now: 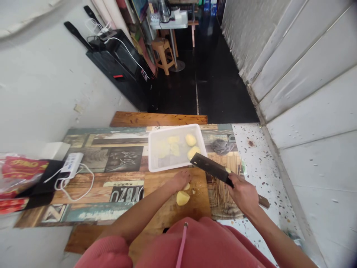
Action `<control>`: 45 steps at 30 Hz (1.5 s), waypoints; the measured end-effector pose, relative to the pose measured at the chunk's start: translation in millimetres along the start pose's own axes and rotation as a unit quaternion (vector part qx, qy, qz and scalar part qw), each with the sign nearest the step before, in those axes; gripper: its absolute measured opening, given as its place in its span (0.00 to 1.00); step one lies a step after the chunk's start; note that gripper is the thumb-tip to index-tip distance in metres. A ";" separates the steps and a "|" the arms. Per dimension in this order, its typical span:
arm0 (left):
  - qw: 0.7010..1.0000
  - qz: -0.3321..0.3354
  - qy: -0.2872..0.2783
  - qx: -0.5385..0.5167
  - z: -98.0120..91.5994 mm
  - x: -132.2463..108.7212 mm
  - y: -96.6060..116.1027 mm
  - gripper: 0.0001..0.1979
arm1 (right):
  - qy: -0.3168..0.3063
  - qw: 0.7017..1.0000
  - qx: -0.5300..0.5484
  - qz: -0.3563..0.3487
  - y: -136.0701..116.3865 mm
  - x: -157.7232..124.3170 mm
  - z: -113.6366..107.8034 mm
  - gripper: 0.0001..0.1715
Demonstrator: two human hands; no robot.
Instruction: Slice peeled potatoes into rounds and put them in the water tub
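My right hand (245, 194) is wrapped round the wooden handle of a cleaver (209, 166). Its dark, broad blade points left, raised over the board's right edge and the tray's near corner. On the wooden cutting board (195, 208), my left hand (180, 181) is closed, its fingers curled down at a small pale potato piece (186, 187) that partly shows beneath them. A larger peeled potato piece (183, 198) lies just nearer to me. Behind the board stands a white plastic tray (150, 152) with peeled potatoes (191, 140) and several paler pieces in cloudy water.
Thin wooden sticks (220, 191) lie right of the board, below a grey crumpled cloth (222, 146). A white power strip (71, 165) with a looped cable sits at left, near red packaging (22, 171). A bench (158, 119) stands beyond the table.
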State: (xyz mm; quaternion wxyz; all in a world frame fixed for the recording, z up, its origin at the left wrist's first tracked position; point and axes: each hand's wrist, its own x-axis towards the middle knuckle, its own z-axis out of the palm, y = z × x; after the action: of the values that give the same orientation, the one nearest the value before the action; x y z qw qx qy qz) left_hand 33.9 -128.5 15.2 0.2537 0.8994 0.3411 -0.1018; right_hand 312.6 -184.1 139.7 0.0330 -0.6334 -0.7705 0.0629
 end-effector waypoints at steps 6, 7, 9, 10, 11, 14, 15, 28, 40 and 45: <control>0.996 -0.025 0.035 -0.075 -12.2 -18.7 1.0 0.05 | -0.046 0.997 0.004 0.065 10.4 -31.1 13.7 0.10; 0.994 -0.039 0.059 -0.086 -19.6 -23.3 -1.2 0.06 | -0.063 0.995 0.013 0.071 11.3 -36.3 15.7 0.10; 0.983 -0.084 0.122 -0.104 -37.6 -32.3 -7.4 0.11 | -0.099 0.991 0.036 0.077 11.4 -45.9 19.8 0.10; 0.972 -0.120 0.174 -0.106 -46.7 -37.0 -10.4 0.14 | -0.112 0.990 0.049 0.076 10.4 -49.9 21.9 0.11; 0.953 -0.162 0.238 -0.098 -54.5 -41.9 -12.5 0.15 | -0.122 0.988 0.062 0.071 8.5 -53.2 24.0 0.12; 0.881 -0.225 0.416 -0.022 -60.4 -61.3 -7.0 0.18 | -0.135 0.986 0.091 0.040 -2.1 -59.3 28.7 0.18; 0.876 -0.199 0.439 0.007 -54.5 -69.5 -0.1 0.19 | -0.143 0.985 0.097 0.024 -7.2 -60.0 29.3 0.19; 0.973 0.006 0.222 0.068 77.2 -128.9 57.1 0.16 | -0.249 0.953 0.082 -0.154 -65.1 -70.0 24.8 0.16; 0.979 0.010 0.199 0.032 93.6 -129.1 50.2 0.15 | -0.327 0.933 0.081 -0.126 -71.8 -70.7 21.7 0.15; 0.981 0.016 0.192 0.020 93.4 -129.4 46.2 0.14 | -0.335 0.931 0.082 -0.119 -71.6 -69.7 23.8 0.13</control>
State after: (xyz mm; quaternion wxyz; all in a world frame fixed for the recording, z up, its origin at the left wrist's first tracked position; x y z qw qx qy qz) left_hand -32.8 -279.8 -0.2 0.1674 0.9123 0.3672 0.0703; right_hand 253.5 -267.3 128.1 -0.1681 -0.4742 -0.7985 0.3307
